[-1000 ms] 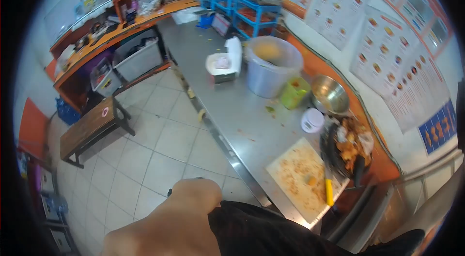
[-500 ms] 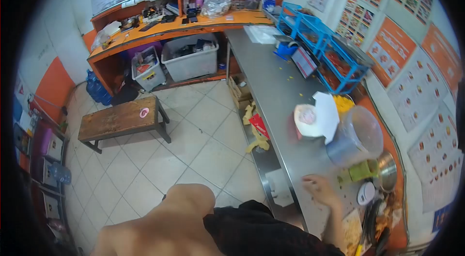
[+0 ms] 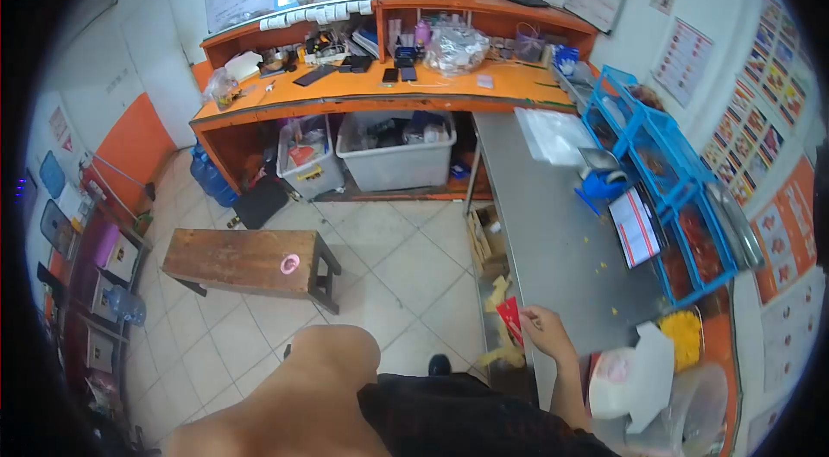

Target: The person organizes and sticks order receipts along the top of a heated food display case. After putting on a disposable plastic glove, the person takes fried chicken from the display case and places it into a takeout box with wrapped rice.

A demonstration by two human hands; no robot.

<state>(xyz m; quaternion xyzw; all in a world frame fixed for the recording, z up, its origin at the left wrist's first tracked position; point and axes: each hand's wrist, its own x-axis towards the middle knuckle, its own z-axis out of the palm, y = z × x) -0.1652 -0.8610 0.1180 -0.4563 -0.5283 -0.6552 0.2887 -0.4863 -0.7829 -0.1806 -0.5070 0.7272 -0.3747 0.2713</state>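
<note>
- Pale floor tiles [image 3: 233, 345] lie at the left, with a bare limb [image 3: 302, 388] in front of them, probably the person's left arm; the left hand is out of the picture, so how far open it is, or what it has hold of, cannot be told.
- Black cloth [image 3: 458, 414] spreads across the bottom, between that limb and the right forearm.
- Beside the front edge of the counter, the red packet [image 3: 510, 320] shows just left of the right fingers, with crumpled yellow scraps [image 3: 501, 356] near it.
- The right hand [image 3: 548, 333] comes up from below over the counter's edge, back uppermost, fingers loosely bent and pointing left; they meet the packet in the view, but whether they grip it or merely pass above it cannot be told.
- The step in hand looks like a reach or a pass along the edge; a grip there would call for finger and thumb closing on the thin packet, clear of the metal rim.
- The steel counter [image 3: 557, 232] runs on rightward, bearing a white box [image 3: 607, 392] near the forearm and a clear tub [image 3: 704, 405] beyond.
</note>
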